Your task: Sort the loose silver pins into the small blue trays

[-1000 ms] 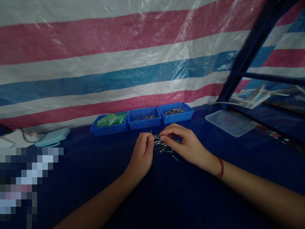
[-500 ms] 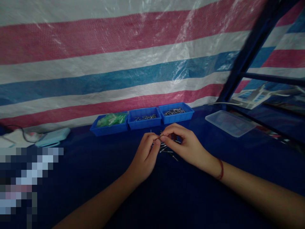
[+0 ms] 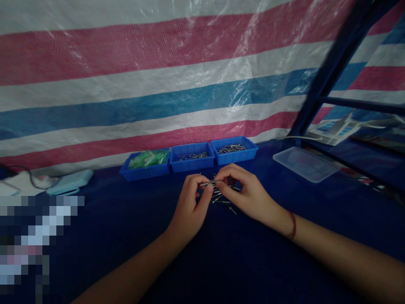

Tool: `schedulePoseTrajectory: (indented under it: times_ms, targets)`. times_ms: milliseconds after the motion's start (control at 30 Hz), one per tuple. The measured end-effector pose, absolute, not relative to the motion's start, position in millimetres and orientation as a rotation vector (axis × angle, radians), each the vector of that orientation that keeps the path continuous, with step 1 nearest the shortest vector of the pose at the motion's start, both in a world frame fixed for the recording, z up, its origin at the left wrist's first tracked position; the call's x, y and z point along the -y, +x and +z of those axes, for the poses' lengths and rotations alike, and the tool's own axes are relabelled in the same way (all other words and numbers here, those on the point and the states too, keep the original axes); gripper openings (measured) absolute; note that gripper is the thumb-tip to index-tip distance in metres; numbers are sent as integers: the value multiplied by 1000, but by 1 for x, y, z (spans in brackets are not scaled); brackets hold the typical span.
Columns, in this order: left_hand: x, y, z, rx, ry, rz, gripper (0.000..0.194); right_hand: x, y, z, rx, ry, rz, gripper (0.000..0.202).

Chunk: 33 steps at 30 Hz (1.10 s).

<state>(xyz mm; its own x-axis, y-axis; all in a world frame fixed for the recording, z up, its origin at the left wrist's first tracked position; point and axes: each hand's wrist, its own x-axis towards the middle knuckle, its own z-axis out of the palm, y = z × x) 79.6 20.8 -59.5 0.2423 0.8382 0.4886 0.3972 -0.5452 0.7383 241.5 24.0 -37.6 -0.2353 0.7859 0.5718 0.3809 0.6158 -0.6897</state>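
Observation:
Thin metal pins [image 3: 208, 183] lie between the fingertips of both hands. My left hand [image 3: 193, 202] pinches their left end between thumb and fingers. My right hand [image 3: 245, 190], with a red cord at its wrist, is closed on their right end. Beneath and between the hands, a loose pile of similar metal pins [image 3: 229, 206] rests on the dark blue table [image 3: 240, 266], partly hidden by the fingers. How many pins are held I cannot tell.
Behind the hands stand a blue bin of green packets [image 3: 148, 159] and two blue bins of metal pins [image 3: 191, 156], [image 3: 234, 149]. A clear plastic lid [image 3: 306, 164] lies right. A light blue case [image 3: 70, 182] is at left, a dark metal frame [image 3: 329, 67] at right.
My left fingers have shifted slightly and loosened, and the pins between the two hands now show more clearly. My right hand has hardly moved.

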Motion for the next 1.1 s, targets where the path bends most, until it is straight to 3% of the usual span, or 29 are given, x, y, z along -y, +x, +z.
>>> schedulePoseTrajectory:
  times_ms: [267, 467, 567, 800, 1100]
  targets:
    - [-22, 81, -61, -1171, 1952, 1256, 10, -30, 242, -42, 1916, -938, 594, 14]
    - [-25, 80, -72, -1226, 1996, 1159, 28, -78, 275, -35, 1688, -1267, -80, 18]
    - [-24, 80, -72, -1280, 2127, 1122, 35, -94, 296, -41, 1693, -1386, -209, 22]
    - [-14, 85, -62, -1414, 2470, 803, 22, -77, 286, -54, 1742, -1313, -94, 18]
    - [-14, 85, -64, -1400, 2604, 718, 7, -57, 252, -66, 1764, -1148, 225, 15]
